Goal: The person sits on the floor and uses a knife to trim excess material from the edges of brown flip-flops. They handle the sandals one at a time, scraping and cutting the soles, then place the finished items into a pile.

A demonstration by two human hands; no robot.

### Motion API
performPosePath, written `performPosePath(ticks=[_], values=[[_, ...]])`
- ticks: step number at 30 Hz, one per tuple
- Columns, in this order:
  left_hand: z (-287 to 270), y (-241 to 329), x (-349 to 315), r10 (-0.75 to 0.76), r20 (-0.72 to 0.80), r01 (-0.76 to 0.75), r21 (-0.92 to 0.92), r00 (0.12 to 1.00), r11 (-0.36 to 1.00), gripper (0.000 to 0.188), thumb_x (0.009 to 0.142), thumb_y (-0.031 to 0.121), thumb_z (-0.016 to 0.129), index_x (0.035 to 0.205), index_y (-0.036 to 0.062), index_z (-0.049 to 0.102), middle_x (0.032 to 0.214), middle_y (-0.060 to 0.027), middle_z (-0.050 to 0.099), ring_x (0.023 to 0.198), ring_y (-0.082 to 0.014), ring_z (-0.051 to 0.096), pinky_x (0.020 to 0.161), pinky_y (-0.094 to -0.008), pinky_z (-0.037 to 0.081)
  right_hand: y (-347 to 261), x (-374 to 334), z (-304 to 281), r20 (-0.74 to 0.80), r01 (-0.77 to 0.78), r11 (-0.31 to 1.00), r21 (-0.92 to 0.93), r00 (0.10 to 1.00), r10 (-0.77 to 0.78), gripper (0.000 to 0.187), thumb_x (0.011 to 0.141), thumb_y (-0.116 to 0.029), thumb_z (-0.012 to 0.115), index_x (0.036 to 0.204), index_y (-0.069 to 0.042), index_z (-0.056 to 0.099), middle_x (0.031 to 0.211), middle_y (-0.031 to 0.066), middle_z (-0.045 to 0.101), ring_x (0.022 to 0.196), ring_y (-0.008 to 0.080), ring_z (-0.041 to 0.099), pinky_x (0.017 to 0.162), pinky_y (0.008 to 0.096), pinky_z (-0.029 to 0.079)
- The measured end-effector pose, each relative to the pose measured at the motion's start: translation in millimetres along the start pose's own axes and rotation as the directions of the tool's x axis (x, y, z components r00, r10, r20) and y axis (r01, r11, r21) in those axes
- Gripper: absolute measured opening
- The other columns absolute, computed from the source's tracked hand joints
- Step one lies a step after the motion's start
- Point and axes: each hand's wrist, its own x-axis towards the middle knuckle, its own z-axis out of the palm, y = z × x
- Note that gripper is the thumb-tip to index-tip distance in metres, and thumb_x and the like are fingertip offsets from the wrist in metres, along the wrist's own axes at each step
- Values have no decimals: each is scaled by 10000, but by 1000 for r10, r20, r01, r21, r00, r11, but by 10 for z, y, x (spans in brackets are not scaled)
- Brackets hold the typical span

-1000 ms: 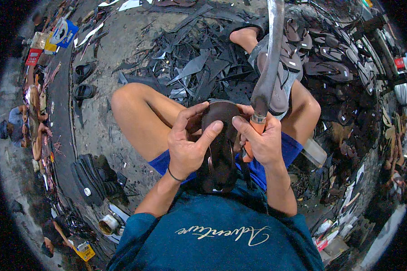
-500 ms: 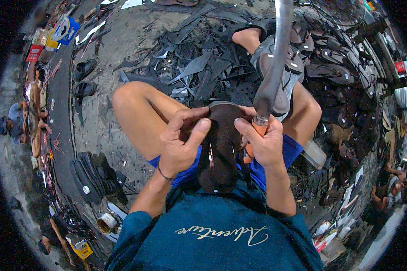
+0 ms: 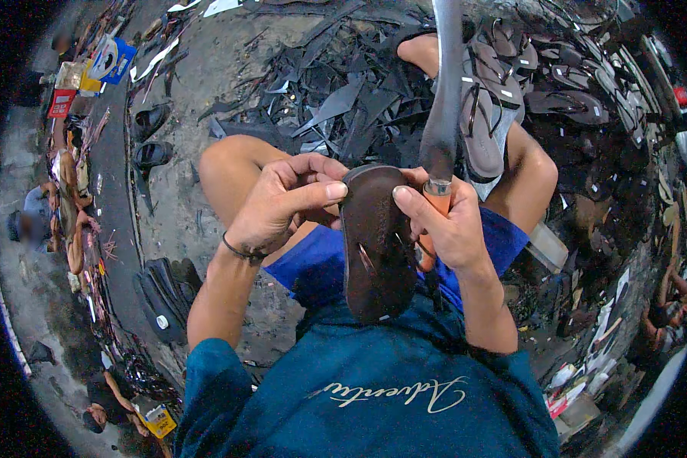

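A dark brown flip-flop [image 3: 376, 221] is held between my hands above my lap, its heel end toward my shirt. My left hand [image 3: 286, 202] pinches its far left edge between thumb and fingers. At the far right edge, the thumb of my right hand [image 3: 454, 233] presses on the sole. That same hand also grips the orange handle [image 3: 437, 200] of a long knife, whose wide, dark-stained blade [image 3: 441, 114] points away from me. Some fingers of both hands are hidden behind the flip-flop.
Black rubber offcuts [image 3: 336, 107] lie heaped beyond my legs. Several grey-brown flip-flops [image 3: 481, 145] rest by my right leg, with more [image 3: 569, 107] spread farther right. Stacked black soles [image 3: 160, 301] lie at left. Other people [image 3: 38, 210] sit along the left side.
The flip-flop has turned a little and its sole faces up more plainly. My left hand's wrist has swung outward. The knife blade has shifted left, and the whole view has moved slightly.
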Motion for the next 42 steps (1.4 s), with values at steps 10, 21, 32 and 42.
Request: performPosePath(ticks=[10, 21, 32, 42], values=[[-304, -68, 114, -129, 46, 132, -62, 991, 989, 226, 888, 161, 703, 1070, 37, 651, 934, -84, 704, 802, -183, 712, 668, -316, 601, 10, 76, 90, 10, -90, 996, -9, 996, 90, 219, 887, -194, 745, 1026, -42, 670, 664, -39, 594, 529, 28, 509, 455, 210, 393], [-382, -250, 125, -193, -2, 193, -33, 981, 981, 210, 938, 253, 657, 1028, 63, 670, 911, -31, 707, 807, -127, 685, 696, -291, 578, 95, 28, 203, 62, -138, 987, 83, 989, 134, 244, 879, -200, 752, 1020, -20, 667, 725, -26, 621, 587, 37, 534, 514, 213, 425], [-316, -382, 129, -152, -86, 147, -56, 985, 988, 310, 974, 339, 617, 1026, 40, 679, 892, -36, 701, 750, -106, 672, 626, -260, 555, 265, 57, 157, 30, -167, 985, 47, 986, 166, 301, 898, -278, 738, 1047, -30, 657, 732, -19, 625, 580, 48, 543, 513, 216, 441], [-346, -265, -40, -122, -44, 121, -13, 992, 993, 283, 953, 188, 645, 1146, -17, 667, 1004, -105, 717, 834, -162, 712, 692, -284, 614, 235, 22, 118, 64, -189, 977, 96, 981, 183, 267, 905, -254, 732, 1039, -33, 666, 731, -28, 626, 575, 35, 528, 507, 198, 424]])
